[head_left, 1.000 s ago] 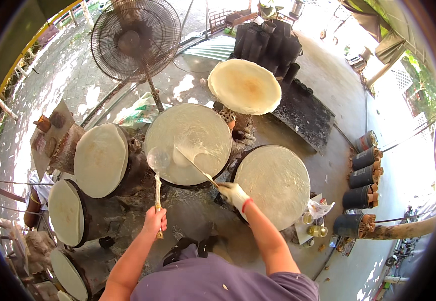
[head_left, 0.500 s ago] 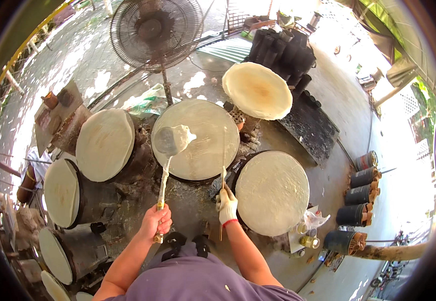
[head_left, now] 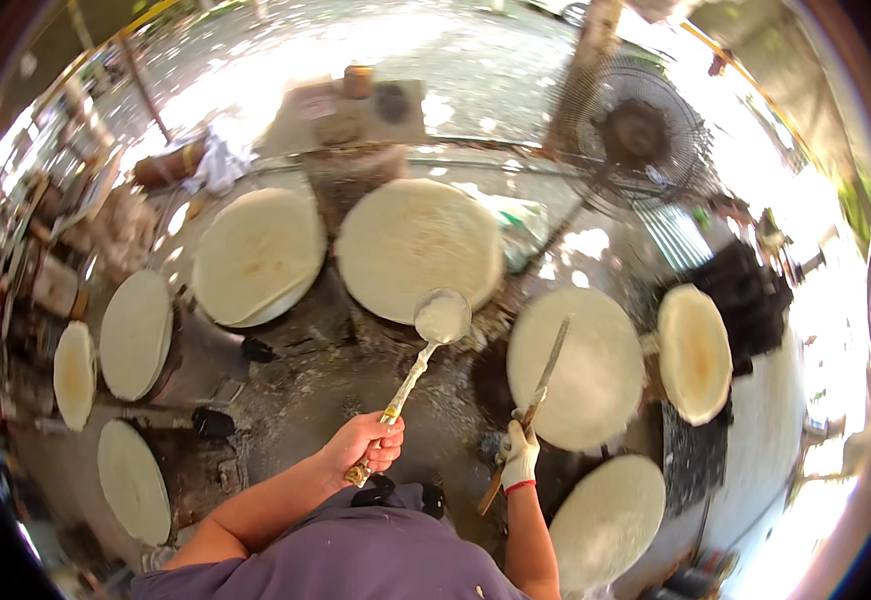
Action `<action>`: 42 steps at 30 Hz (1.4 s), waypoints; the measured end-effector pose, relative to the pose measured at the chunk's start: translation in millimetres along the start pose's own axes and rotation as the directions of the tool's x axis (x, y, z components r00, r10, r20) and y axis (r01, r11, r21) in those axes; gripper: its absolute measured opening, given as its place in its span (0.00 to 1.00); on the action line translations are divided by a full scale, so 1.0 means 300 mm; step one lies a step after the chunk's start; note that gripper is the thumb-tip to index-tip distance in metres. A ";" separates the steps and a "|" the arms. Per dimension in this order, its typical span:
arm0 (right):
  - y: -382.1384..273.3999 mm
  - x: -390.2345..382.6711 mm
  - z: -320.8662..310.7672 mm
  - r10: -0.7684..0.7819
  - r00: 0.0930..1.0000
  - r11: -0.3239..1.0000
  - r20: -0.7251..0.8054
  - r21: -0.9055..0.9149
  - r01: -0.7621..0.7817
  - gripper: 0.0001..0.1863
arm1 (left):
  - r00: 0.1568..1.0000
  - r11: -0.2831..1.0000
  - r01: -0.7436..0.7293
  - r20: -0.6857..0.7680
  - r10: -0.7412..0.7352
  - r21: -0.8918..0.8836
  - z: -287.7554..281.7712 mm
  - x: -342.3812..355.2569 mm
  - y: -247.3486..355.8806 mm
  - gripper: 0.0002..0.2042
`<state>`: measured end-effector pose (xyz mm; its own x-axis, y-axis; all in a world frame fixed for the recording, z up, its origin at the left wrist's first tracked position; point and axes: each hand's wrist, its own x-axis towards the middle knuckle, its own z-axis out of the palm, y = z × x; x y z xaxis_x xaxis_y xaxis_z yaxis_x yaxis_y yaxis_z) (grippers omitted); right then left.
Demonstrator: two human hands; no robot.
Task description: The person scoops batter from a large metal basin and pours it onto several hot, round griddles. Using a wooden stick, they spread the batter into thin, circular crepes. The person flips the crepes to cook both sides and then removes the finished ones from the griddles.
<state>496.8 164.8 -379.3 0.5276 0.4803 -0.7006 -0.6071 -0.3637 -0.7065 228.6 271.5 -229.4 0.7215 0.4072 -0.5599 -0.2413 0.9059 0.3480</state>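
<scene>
round-bowled ladle with a pale-smeared handle [head_left: 443,318] juts ahead of the bare left hand [head_left: 371,445], fist wrapped round its grip, bowl overlapping the edge of a big pale round sheet [head_left: 418,245]. white-gloved right hand [head_left: 519,455] grips a thin brown stick [head_left: 550,366] over a pale disc [head_left: 600,375]. stained dark floor [head_left: 365,368] below both, wire-caged fan [head_left: 635,135] well past the right one. any print on the white-green plastic bag [head_left: 523,228] ahead's too blurry tbh.

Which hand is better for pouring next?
Probably the left hand: it grips the ladle by its handle, while the gloved right hand holds a thin stick.
</scene>
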 end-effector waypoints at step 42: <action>-0.519 0.583 0.835 -0.564 0.811 0.574 -0.155 -0.779 0.250 0.27 | 0.828 0.903 -0.430 -0.405 0.388 -0.015 -0.522 -0.132 0.833 0.07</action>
<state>534.7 505.5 -366.8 0.8621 0.4713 -0.1858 0.2464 -0.7105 -0.6591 38.0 500.0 -237.9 0.2414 0.7356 -0.6330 -0.5382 0.6442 0.5435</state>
